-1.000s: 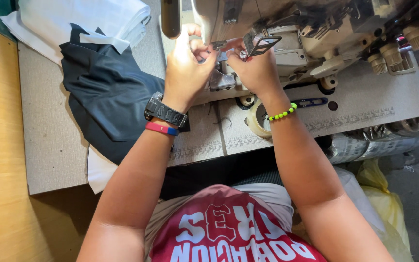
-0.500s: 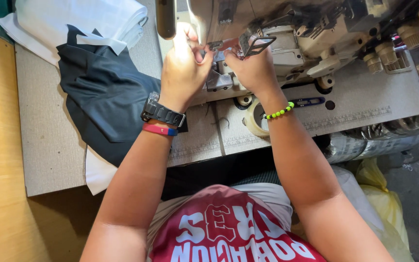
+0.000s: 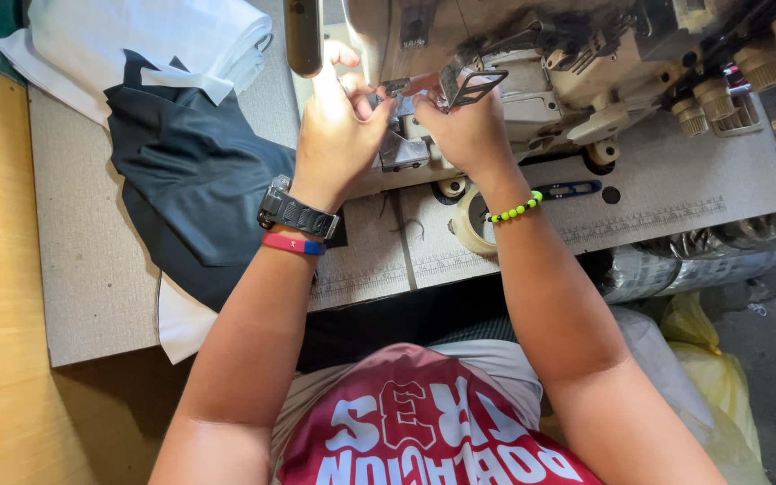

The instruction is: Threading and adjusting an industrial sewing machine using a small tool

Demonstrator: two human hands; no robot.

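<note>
1. Left hand (image 3: 339, 135): raised to the needle area of the industrial sewing machine (image 3: 541, 63). Fingers are curled narrow, tips pinched together at a small metal part beside the presser foot (image 3: 399, 90); whether a thread lies between them cannot be told. A dark wristwatch (image 3: 296, 214) and a red-and-blue band (image 3: 291, 243) sit on this wrist.
2. Right hand (image 3: 467, 126): directly opposite the left, fingertips nearly touching it. Fingers are bent close, thumb and forefinger drawn in at the same small part, apparently so that one hand steadies while the other does fine work. Nothing clearly held can be made out. A green bead bracelet (image 3: 515, 210) circles the wrist.
3. Work point: the machine's foot and needle zone lies between both hands, partly hidden by them.
4. Surroundings: dark navy fabric (image 3: 190, 180) is pushed aside to the left on the grey table (image 3: 83, 269), with white cloth (image 3: 145, 36) stacked behind it, well apart from the hands. A roll of tape (image 3: 471, 223) and blue thread snips (image 3: 569, 189) lie just in front of the machine, within easy reach of the right arm.
</note>
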